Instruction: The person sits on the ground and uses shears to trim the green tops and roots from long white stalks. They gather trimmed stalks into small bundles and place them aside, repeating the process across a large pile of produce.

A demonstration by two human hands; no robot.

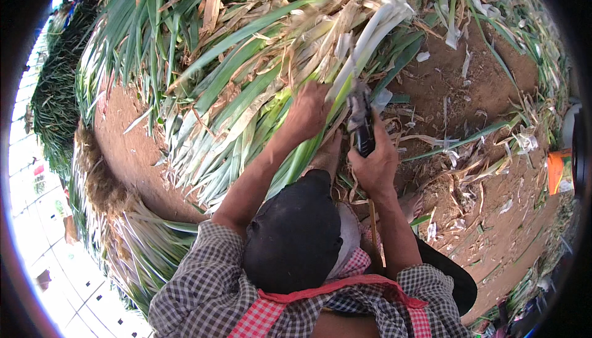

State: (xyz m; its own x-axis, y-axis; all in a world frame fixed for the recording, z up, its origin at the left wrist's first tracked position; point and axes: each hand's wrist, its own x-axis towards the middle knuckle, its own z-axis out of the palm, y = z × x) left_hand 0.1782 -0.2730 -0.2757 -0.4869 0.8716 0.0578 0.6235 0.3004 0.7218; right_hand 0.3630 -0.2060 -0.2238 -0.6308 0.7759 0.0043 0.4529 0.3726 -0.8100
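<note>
My left hand is closed around the green part of long Welsh onion or leek stalks, whose pale ends reach up and right. In my right hand is a tool with a black handle, held just right of the stalks; its far end is blurred, so I cannot tell its kind. Under and left of my left hand lies a large heap of the same plants, with green leaves and dry, tan outer leaves. Part of a bare foot or leg shows between my forearms.
Brown soil with scattered peelings and dry leaves lies to the right. More stalks with bushy roots are stacked at the left, beside a bright gridded surface. An orange object stands at the right rim. A dark rounded shape is close below my hands.
</note>
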